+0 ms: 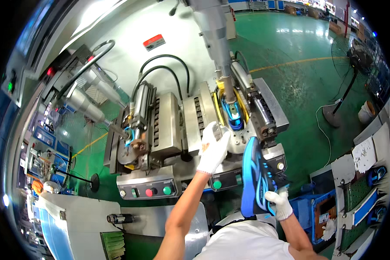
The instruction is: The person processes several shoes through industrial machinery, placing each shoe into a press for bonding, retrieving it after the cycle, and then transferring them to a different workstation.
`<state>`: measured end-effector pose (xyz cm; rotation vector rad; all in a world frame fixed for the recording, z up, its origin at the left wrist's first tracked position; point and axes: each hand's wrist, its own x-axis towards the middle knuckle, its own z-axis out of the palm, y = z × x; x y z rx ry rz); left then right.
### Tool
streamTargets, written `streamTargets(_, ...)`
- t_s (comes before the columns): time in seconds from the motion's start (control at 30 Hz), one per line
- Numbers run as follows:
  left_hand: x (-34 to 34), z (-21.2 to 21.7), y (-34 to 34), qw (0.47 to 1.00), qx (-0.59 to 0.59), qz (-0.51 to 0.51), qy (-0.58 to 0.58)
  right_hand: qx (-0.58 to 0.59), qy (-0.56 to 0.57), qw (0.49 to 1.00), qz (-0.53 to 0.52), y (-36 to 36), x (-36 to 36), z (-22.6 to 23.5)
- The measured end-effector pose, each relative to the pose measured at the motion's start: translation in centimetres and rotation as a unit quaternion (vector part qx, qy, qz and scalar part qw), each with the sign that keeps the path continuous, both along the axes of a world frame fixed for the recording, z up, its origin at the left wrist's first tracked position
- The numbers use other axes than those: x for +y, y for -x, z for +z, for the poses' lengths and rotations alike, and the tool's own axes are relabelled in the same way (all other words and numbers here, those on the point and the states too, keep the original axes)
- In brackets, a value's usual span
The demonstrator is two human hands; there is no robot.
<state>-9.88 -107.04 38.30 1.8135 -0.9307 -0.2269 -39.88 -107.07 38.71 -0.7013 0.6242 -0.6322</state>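
A white knit glove covers my left hand (213,148), which is raised before the right station of a metal press machine (167,119). Its fingers point up and stand apart, holding nothing. My right hand (279,203), gloved too, grips a blue and black sports shoe (258,177) near my waist, its blue sole side toward the left. Beyond my left hand, a second blue shoe (234,116) sits in the right station, under a thick grey rod (226,80). Part of another blue shoe (128,135) shows at the left station, mostly hidden by metal parts.
Control panels with coloured buttons (150,192) run along the machine's front. To the right are a blue crate (320,208) and a rack (359,216) holding shoes. A floor fan (332,116) stands farther right, its cable on the green floor. A white table (73,221) is at lower left.
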Motion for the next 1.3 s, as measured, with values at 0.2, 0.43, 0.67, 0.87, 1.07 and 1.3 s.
streamTargets(0.2, -19.2, -4.5, -5.4, 0.959, 0.081, 0.042, -0.27, 0.098, -0.019, 0.962, -0.254, 7.2, -1.8, -5.5)
streamTargets(0.43, -25.3, -8.5, -8.9, 0.935, -0.048, 0.104, -0.334, 0.187, -0.096, 0.931, -0.298, 7.9, -1.1, -2.8)
streamTargets(0.67, -14.8, -1.1, -12.7, 0.96, -0.012, 0.097, -0.261, 0.139, 0.02, 0.974, -0.178, 2.9, -5.4, -1.3)
streamTargets(0.87, 3.3, 7.2, -2.3, 0.964, 0.117, 0.029, -0.238, 0.245, 0.163, 0.955, -0.017, -8.1, -15.9, -0.4)
streamTargets(1.07, 20.9, 5.9, 2.6, 0.942, 0.182, 0.018, -0.282, 0.318, 0.334, 0.869, 0.182, -30.2, -29.8, -3.2)
streamTargets(1.3, 38.6, -5.0, 10.6, 0.838, 0.225, 0.383, -0.318, 0.498, 0.544, 0.656, 0.16, -37.2, -29.9, -11.4)
